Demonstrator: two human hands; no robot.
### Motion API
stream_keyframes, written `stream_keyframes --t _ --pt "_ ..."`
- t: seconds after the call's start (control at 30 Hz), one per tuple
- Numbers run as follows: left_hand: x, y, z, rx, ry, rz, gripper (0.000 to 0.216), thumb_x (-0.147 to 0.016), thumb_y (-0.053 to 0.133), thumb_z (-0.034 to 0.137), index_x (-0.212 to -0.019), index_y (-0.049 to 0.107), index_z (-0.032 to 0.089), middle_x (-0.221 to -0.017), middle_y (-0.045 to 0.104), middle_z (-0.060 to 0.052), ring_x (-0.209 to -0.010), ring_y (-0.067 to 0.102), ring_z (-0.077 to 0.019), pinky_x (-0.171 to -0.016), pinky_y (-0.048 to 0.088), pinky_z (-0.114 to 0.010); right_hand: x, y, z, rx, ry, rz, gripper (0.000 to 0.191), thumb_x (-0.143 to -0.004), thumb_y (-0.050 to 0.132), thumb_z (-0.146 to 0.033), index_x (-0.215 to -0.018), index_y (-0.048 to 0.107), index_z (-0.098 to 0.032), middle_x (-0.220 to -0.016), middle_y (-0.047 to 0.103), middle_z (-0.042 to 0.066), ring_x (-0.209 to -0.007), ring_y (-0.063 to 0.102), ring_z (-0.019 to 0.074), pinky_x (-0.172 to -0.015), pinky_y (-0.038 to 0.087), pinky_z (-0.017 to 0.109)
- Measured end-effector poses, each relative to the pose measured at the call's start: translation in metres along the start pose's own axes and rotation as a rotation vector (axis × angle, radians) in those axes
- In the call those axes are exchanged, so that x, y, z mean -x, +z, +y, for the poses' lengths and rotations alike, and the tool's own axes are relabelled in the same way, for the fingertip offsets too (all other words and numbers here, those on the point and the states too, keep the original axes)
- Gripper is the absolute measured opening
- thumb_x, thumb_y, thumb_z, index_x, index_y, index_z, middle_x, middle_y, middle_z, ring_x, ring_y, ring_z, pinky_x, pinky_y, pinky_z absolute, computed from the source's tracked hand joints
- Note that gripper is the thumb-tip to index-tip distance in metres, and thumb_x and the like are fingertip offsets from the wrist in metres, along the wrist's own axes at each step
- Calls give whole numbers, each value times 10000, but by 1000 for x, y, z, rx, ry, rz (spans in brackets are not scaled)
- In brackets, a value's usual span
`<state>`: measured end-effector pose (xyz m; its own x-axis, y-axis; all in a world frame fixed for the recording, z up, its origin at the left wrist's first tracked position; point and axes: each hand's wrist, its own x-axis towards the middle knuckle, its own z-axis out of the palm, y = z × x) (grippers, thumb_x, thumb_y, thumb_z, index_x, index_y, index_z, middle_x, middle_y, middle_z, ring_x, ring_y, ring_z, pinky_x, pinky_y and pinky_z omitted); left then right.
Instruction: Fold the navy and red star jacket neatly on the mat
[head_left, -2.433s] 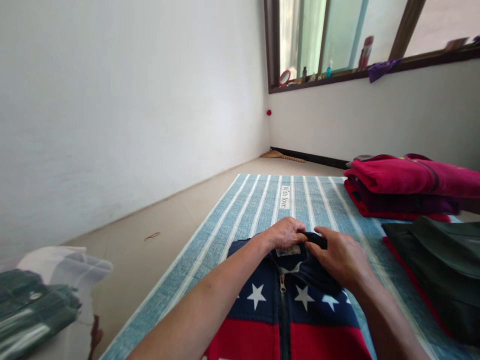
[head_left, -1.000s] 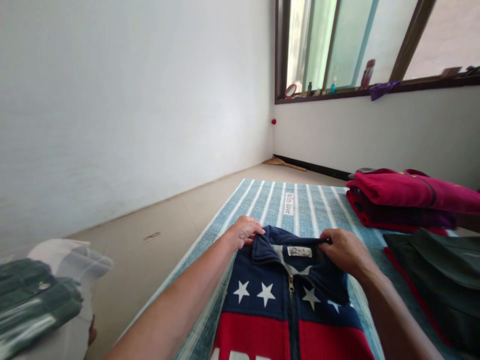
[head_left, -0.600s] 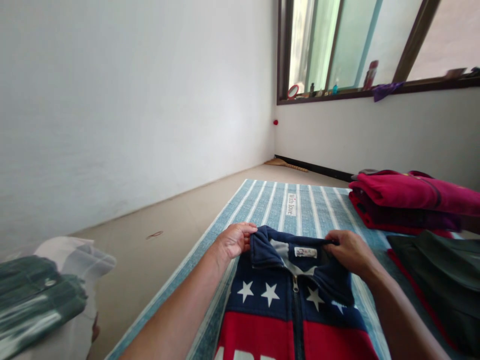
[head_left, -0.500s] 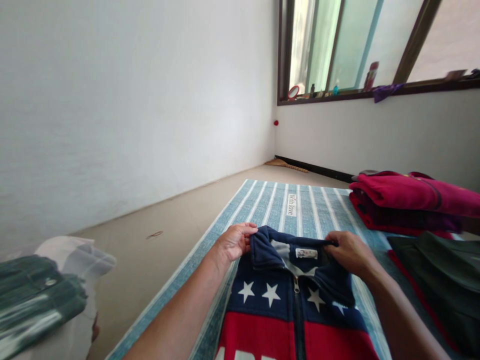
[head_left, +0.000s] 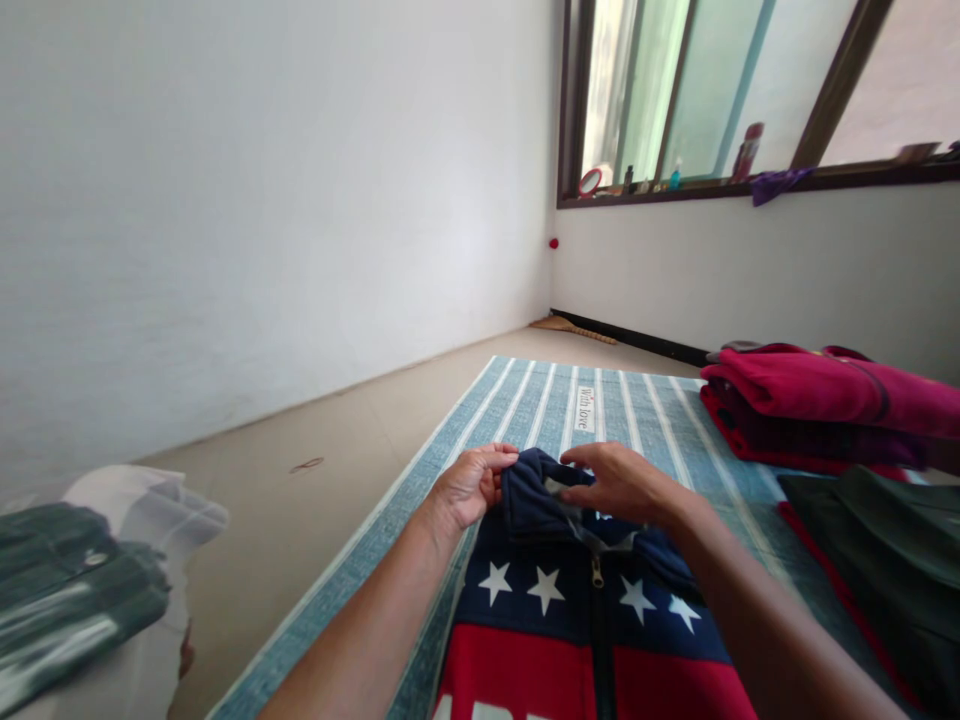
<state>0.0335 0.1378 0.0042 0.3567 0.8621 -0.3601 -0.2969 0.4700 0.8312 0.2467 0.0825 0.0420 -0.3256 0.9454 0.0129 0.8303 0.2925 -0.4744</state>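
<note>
Your bare left hand (head_left: 469,487) is pinching the left end of the navy fabric collar (head_left: 536,505) between thumb and fingers. Your bare right hand (head_left: 626,485) is reaching in over the neck opening, thumb and forefinger parted, not closing on anything; whether its underside is touching the cloth, you can't tell, since the hand is covering that spot. The navy-and-red zip-front jacket (head_left: 525,660) is lying front up on the blue-and-white striped fabric mat (head_left: 517,400), bottom centre, running out of view below. White stars are crossing its navy chest band; white lettering is showing on the red, cut off by the lower edge. The metal zip pull (head_left: 598,572) is sitting just below the collar. To your right, a stack of folded magenta, purple and red clothes (head_left: 810,380) is resting near the mat's far corner, with a folded dark green garment (head_left: 885,540) lying nearer you. On your left, a dark green fabric bundle (head_left: 60,580) is lying on sheer white material (head_left: 172,510).
</note>
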Motion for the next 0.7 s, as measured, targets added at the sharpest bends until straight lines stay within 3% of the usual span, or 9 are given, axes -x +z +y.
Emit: stream_keyframes --t 0.1,0.23,0.47,0.7 --pt "-1 0 0 -8 -2 24 164 -685 653 53 -823 598 123 -664 671 -31 -541 638 -131 -526 522 -227 -15 7 -5 -1 -47 -63 202 -699 608 -247 -851 714 -167 -735 668 39 -652 578 158 -558 371 243" --pt "-2 -2 1 -59 -26 60 151 -664 683 55 -772 598 118 -605 649 -16 -493 614 -120 -488 498 -206 -21 13 -2 -19 -38 -29 86 -666 583 -197 -691 658 -164 -616 594 0 -569 512 120 -498 312 228" --pt "9 -5 9 -146 -98 69 169 -657 703 61 -773 596 120 -575 635 -17 -459 593 -118 -464 488 -206 -18 19 5 -131 41 33 141 -637 554 -132 -734 654 -159 -641 617 5 -577 524 116 -497 317 210" --pt "27 -7 -3 -207 -121 44 222 -664 727 103 -830 582 128 -584 612 2 -433 560 -106 -431 475 -209 -20 25 9 -250 82 98 290 -622 536 -108 -855 697 -168 -709 649 12 -612 553 124 -519 360 202"
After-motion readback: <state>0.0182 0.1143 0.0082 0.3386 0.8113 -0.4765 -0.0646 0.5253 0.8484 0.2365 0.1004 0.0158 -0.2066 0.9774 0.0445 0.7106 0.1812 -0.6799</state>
